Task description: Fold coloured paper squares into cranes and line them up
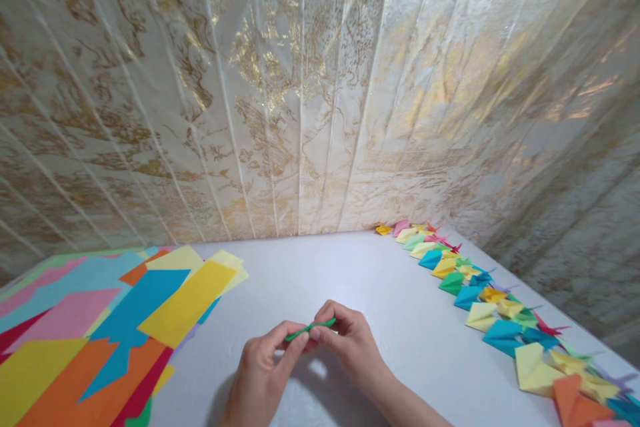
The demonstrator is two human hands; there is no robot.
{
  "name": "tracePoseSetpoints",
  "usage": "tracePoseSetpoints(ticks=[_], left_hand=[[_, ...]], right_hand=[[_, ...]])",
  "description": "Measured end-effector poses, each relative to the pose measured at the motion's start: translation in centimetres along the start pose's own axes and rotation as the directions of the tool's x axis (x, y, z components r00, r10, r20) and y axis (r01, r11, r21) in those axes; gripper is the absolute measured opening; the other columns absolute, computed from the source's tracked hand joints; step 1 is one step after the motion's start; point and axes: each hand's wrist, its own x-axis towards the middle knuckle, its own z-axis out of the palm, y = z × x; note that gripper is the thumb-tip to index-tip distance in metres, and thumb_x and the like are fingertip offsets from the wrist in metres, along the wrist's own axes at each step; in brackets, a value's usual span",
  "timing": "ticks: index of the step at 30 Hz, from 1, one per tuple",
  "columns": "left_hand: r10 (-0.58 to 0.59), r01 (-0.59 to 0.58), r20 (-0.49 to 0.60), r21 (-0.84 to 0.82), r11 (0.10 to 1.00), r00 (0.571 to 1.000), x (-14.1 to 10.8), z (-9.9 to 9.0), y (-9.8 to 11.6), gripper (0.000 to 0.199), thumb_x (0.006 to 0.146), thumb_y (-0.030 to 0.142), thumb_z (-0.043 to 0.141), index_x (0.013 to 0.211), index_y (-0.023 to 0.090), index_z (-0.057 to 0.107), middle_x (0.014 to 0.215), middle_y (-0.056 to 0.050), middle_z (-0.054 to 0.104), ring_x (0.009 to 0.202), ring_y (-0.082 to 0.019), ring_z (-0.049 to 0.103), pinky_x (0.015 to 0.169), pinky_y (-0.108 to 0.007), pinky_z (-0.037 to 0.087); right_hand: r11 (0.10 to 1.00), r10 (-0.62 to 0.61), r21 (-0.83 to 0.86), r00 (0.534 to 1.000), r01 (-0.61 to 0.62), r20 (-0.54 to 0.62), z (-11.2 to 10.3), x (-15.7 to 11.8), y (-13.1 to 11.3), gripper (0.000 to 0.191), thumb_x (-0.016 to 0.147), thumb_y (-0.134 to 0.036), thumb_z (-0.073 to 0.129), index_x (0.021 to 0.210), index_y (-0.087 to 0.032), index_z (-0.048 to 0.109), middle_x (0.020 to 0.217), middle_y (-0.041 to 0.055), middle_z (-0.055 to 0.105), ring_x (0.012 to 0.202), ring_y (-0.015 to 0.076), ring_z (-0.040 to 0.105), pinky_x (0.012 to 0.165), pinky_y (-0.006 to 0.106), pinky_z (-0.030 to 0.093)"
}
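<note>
Above the near middle of the white table, my left hand (267, 363) and my right hand (347, 340) meet around a small piece of folded green paper (324, 324). Thumb and fingers of each hand pinch it, the left at its left part and the right near its middle and right. The paper looks narrow and is seen almost edge-on, a thin strip slanting up to the right. Fingers cover much of it, so its full folded shape is hidden.
Loose coloured paper sheets (187, 303) overlap across the left of the white table (295, 273). Along the right edge run rows of folded paper cranes (503, 333) in many colours. A wall with gold-patterned white covering (300, 113) rises behind the table.
</note>
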Motion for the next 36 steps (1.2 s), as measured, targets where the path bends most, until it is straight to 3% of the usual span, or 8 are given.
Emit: tracePoseSetpoints(ticks=[4, 11, 15, 20, 24, 28, 31, 36], left_hand=[[0.019, -0.019, -0.001, -0.025, 0.999, 1.0, -0.1, 0.0, -0.5, 0.034, 0.093, 0.049, 0.055, 0.09, 0.023, 0.076, 0.075, 0.001, 0.075, 0.073, -0.018, 0.07, 0.069, -0.019, 0.052], [-0.072, 0.073, 0.016, -0.079, 0.994, 0.997, 0.4, -0.3, -0.1, 0.037, 0.09, 0.05, 0.054, 0.088, 0.022, 0.077, 0.08, -0.002, 0.08, 0.078, -0.02, 0.073, 0.072, -0.023, 0.054], [-0.136, 0.136, 0.005, -0.105, 0.985, 0.991, 0.6, -0.5, 0.3, 0.036, 0.085, 0.05, 0.057, 0.079, 0.019, 0.075, 0.067, -0.002, 0.076, 0.065, -0.019, 0.067, 0.061, -0.024, 0.053], [-0.154, 0.152, 0.0, -0.142, 0.978, 0.988, 0.8, -0.3, 0.4, 0.041, 0.085, 0.052, 0.054, 0.069, 0.018, 0.07, 0.06, -0.002, 0.072, 0.06, -0.017, 0.064, 0.062, -0.025, 0.052], [-0.185, 0.183, 0.002, -0.149, 0.972, 0.983, 1.1, -0.1, -0.3, 0.047, 0.083, 0.055, 0.052, 0.089, 0.014, 0.074, 0.071, -0.007, 0.078, 0.066, -0.021, 0.07, 0.061, -0.028, 0.055], [-0.189, 0.187, -0.003, -0.129, 0.974, 0.982, 1.0, -0.2, -0.7, 0.049, 0.083, 0.052, 0.053, 0.103, 0.012, 0.072, 0.077, -0.008, 0.079, 0.075, -0.023, 0.074, 0.07, -0.03, 0.058], [-0.187, 0.185, -0.01, -0.102, 0.977, 0.982, 0.8, -0.3, -0.7, 0.049, 0.083, 0.05, 0.055, 0.11, 0.012, 0.071, 0.082, -0.008, 0.08, 0.08, -0.024, 0.076, 0.077, -0.031, 0.059], [-0.125, 0.128, -0.031, 0.159, 0.979, 0.992, 0.4, -0.2, -0.6, 0.048, 0.085, 0.042, 0.048, 0.12, 0.015, 0.068, 0.088, -0.007, 0.081, 0.083, -0.023, 0.077, 0.078, -0.029, 0.057]], right_hand=[[0.996, 0.037, 0.076, 0.999, -0.039, 0.021, -0.4, 0.3, 0.1, 0.037, 0.065, -0.044, 0.089, 0.063, -0.016, 0.065, 0.061, 0.0024, 0.068, 0.057, 0.0184, 0.066, 0.061, 0.032, 0.051], [0.991, 0.084, -0.112, 0.994, -0.076, 0.072, -1.9, 0.9, -0.4, 0.037, 0.073, -0.052, 0.081, 0.073, -0.015, 0.078, 0.065, 0.0067, 0.07, 0.059, 0.0156, 0.059, 0.065, 0.032, 0.047], [0.98, 0.061, -0.195, 0.997, -0.051, 0.047, -2.1, 1.1, -0.1, 0.038, 0.074, -0.053, 0.079, 0.072, -0.015, 0.078, 0.061, 0.0052, 0.068, 0.057, 0.0148, 0.055, 0.061, 0.03, 0.045], [0.954, -0.012, -0.299, 1.0, 0.014, 0.01, -2.1, 1.1, 0.2, 0.028, 0.079, -0.044, 0.075, 0.076, -0.016, 0.079, 0.058, 0.0008, 0.063, 0.057, 0.0133, 0.051, 0.06, 0.026, 0.041], [0.927, -0.06, -0.371, 0.998, 0.062, 0.017, -2.2, 1.0, 0.0, 0.017, 0.079, -0.033, 0.073, 0.08, -0.017, 0.08, 0.061, -0.0005, 0.062, 0.058, 0.0129, 0.05, 0.06, 0.025, 0.038], [0.877, -0.082, -0.467, 0.993, 0.112, 0.083, -2.0, 0.7, -0.1, 0.028, 0.086, -0.036, 0.062, 0.095, -0.018, 0.08, 0.077, 0.0044, 0.071, 0.068, 0.0161, 0.056, 0.064, 0.027, 0.04], [0.842, -0.056, -0.534, 0.996, 0.083, 0.067, -1.6, 0.5, 0.0, 0.033, 0.088, -0.035, 0.055, 0.102, -0.015, 0.078, 0.086, 0.0076, 0.074, 0.071, 0.0175, 0.058, 0.066, 0.028, 0.041], [0.815, -0.018, -0.578, 1.0, 0.022, 0.013, -1.4, 0.3, 0.3, 0.036, 0.082, -0.023, 0.05, 0.106, -0.014, 0.077, 0.078, 0.0047, 0.069, 0.065, 0.015, 0.052, 0.062, 0.026, 0.039]])
